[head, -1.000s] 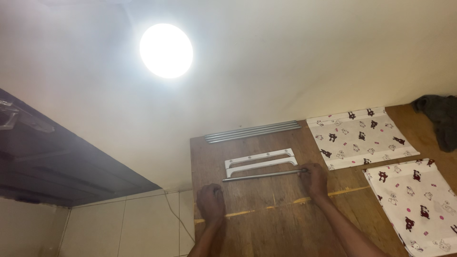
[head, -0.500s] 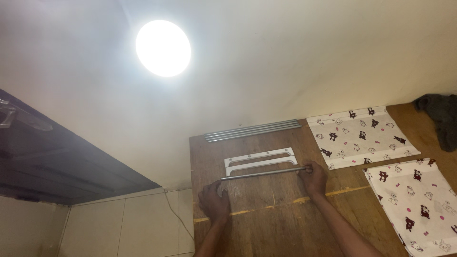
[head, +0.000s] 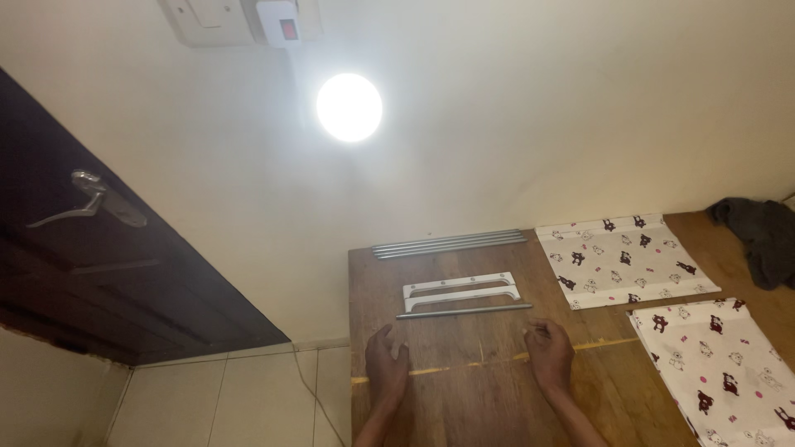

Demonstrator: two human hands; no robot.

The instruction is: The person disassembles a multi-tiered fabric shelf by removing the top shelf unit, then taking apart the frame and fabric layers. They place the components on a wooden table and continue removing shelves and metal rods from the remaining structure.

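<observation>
While your hands rest on the worktop (head: 464, 397), a single grey metal rod (head: 464, 311) lies crosswise just beyond them, at 12 o'clock, untouched. Your left hand (head: 387, 362) sits at 7 o'clock of the rod, fingers (head: 383, 338) loosely curled, holding nothing. Your right hand (head: 550, 354) sits at 5 o'clock of it, fingers (head: 538, 331) half curled, also empty. Just past the rod lies a white slotted bracket (head: 461, 290); further out at 12 o'clock, a bundle of grey rods (head: 450, 243) along the worktop's far edge. Two printed fabric panels (head: 623, 260) lie at 2 and 4 o'clock. Dark cloth (head: 758, 236) lies further out at 2 o'clock.
</observation>
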